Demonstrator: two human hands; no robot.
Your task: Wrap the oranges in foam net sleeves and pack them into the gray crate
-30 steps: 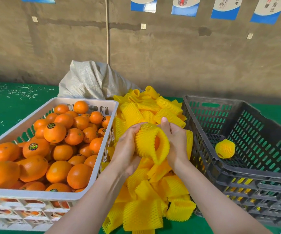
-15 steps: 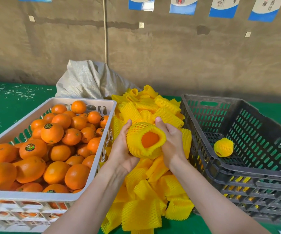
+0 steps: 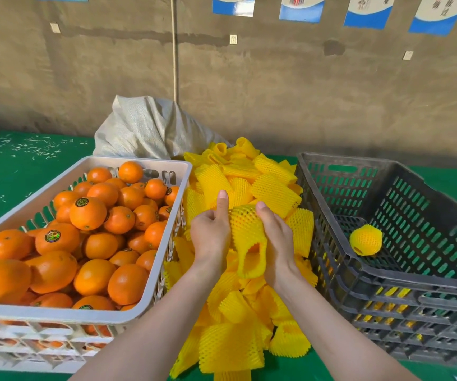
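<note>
Between my two hands, above the pile of yellow foam sleeves [image 3: 249,312], I hold an orange in a yellow foam net sleeve [image 3: 245,229]. The sleeve's loose open end hangs toward me. My left hand [image 3: 211,234] grips its left side with the thumb raised, and my right hand [image 3: 275,237] grips its right side. The orange itself is almost wholly covered by the net. On the left stands a white crate [image 3: 164,243] heaped with bare oranges [image 3: 90,237]. On the right, the gray crate [image 3: 403,284] holds one wrapped orange [image 3: 366,240].
A grey woven sack [image 3: 150,127] lies behind the sleeve pile against a brown wall. The crates stand on a green surface [image 3: 15,171] scattered with white shreds at the far left.
The sleeve has been pulled over the orange: its mouth, which showed the orange half a second ago, now faces down toward me. My left thumb has lifted off the net.
</note>
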